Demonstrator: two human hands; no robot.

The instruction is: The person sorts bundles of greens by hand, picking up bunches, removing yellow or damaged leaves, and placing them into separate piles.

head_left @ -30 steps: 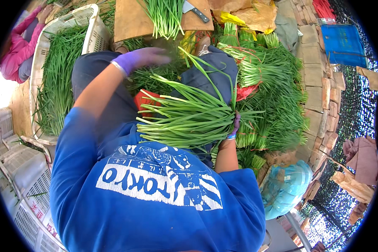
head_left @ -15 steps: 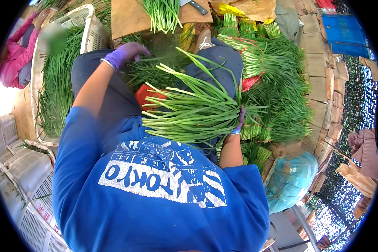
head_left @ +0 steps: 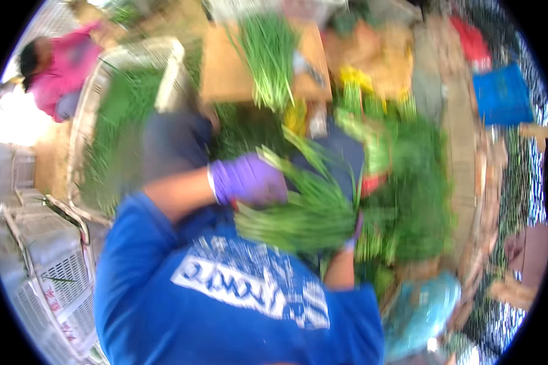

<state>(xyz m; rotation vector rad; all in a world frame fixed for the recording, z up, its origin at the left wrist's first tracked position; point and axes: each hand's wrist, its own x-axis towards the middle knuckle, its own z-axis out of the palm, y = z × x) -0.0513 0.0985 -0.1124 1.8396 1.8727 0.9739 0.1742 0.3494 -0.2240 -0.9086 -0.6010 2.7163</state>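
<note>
My right hand [head_left: 354, 236], in a purple glove, grips a loose bunch of garlic chives [head_left: 298, 222] by its leafy side, over my lap. Most of that hand is hidden behind the leaves. The pale stem ends point left. My left hand [head_left: 249, 180], also gloved in purple, is over those stem ends. Motion blurs its fingers, so whether they close on any stems is unclear. More chives [head_left: 265, 58] lie on a brown board [head_left: 219, 73] ahead, beside a blurred knife [head_left: 310, 70].
At left stands a cream plastic crate [head_left: 79, 146] full of chives, with a person in pink [head_left: 64, 67] beyond it. Tied bundles [head_left: 408, 176] are piled on my right, next to a bulging light-blue bag [head_left: 426, 310]. White crates [head_left: 61, 261] stand at the lower left.
My left hand has come back from the far left to the stem ends of the bunch. The right hand still holds the chives. The whole view has shifted and blurred.
</note>
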